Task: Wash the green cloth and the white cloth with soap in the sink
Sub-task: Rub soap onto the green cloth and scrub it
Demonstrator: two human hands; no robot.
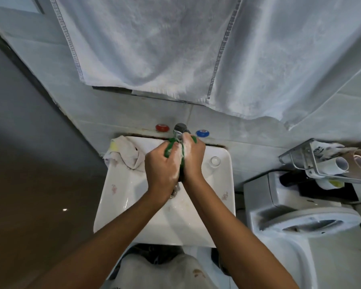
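Observation:
Both my hands are closed around the green cloth (169,148), bunched between them over the white sink (117,184), just under the metal tap (180,129). My left hand (162,165) grips its left side and my right hand (193,157) its right side; white lather covers my fingers. Only small green patches show between the fingers. The white cloth (127,155) lies crumpled on the sink's back left rim, apart from my hands. A pale round soap (215,160) rests on the sink's back right corner.
A red knob (162,127) and a blue knob (202,133) flank the tap. A large white towel (175,44) hangs on the wall above. A toilet (296,215) stands at the right, under a metal shelf (313,163) with paper rolls. Dark floor lies at the left.

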